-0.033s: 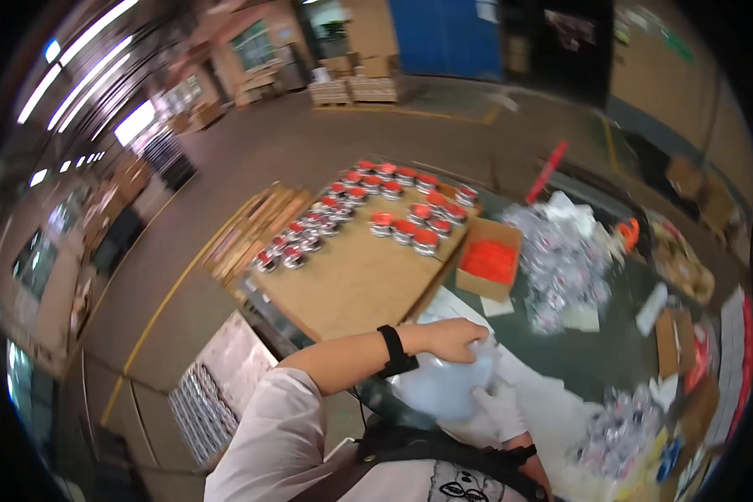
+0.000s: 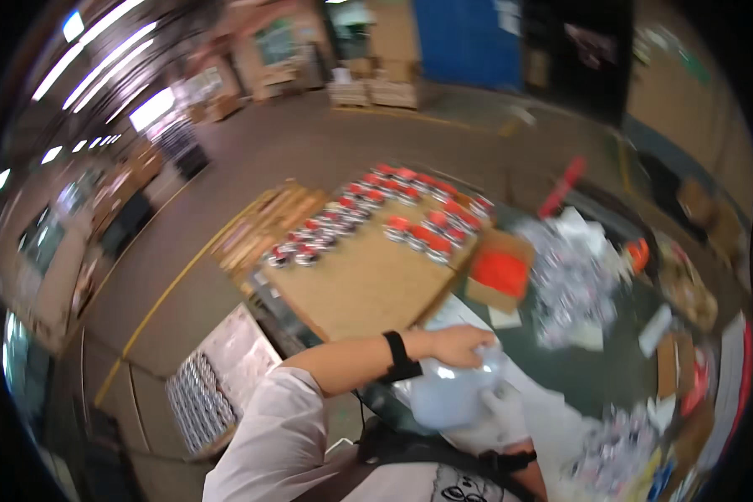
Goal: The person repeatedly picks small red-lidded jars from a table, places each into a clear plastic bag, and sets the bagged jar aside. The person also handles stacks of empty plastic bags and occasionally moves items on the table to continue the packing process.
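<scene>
My left hand (image 2: 460, 345), bare with a black band at the wrist, is closed on the upper part of a translucent, bluish-white plastic bag (image 2: 448, 397). Light glints off the bag's bulging surface; its contents cannot be made out. My right hand (image 2: 504, 416), in a white glove, grips the bag's right side, its fingers partly blurred. Both hands are close in front of my body, over the near edge of the green worktable (image 2: 594, 364). White sheeting (image 2: 531, 381) lies beneath and beside the bag.
Left-ahead, a brown board (image 2: 360, 289) carries rows of metal parts with red tops (image 2: 439, 234). An open carton of red pieces (image 2: 500, 269) stands beside plastic-wrapped parts (image 2: 573, 284). More wrapped parts (image 2: 615, 448) lie near right. Metal parts (image 2: 199, 402) fill a low tray at left.
The view has turned slightly, so the surroundings sit farther right and lower, with more blur. Both hands remain on the plastic bag, which has shifted a little to the right in the picture.
</scene>
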A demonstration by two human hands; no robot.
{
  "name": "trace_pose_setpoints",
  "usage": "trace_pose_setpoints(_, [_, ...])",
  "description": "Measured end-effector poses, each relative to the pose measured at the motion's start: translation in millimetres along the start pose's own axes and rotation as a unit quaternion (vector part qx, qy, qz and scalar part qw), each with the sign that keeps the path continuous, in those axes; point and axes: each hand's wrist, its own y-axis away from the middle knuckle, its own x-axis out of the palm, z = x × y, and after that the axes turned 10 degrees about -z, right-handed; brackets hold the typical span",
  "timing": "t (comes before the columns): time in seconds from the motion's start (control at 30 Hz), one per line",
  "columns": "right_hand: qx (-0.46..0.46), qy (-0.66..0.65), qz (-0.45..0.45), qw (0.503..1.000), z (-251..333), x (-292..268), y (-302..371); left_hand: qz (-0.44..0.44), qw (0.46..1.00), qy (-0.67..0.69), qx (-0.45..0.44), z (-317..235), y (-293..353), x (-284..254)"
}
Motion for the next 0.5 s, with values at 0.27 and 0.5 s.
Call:
trace_pose_setpoints(0.27, [0.014, 0.138, 0.017, 0.99, 76.9, 35.3, -14.9, -0.312, 0.925, 0.167, -0.14, 2.3, 49.7, 97.2])
trace_pose_setpoints(0.5, [-0.245, 0.023, -0.128, 0.961, 39.3, 64.0, -41.7, -0.458, 0.83, 0.14, -0.284, 33.4, 24.9, 118.5])
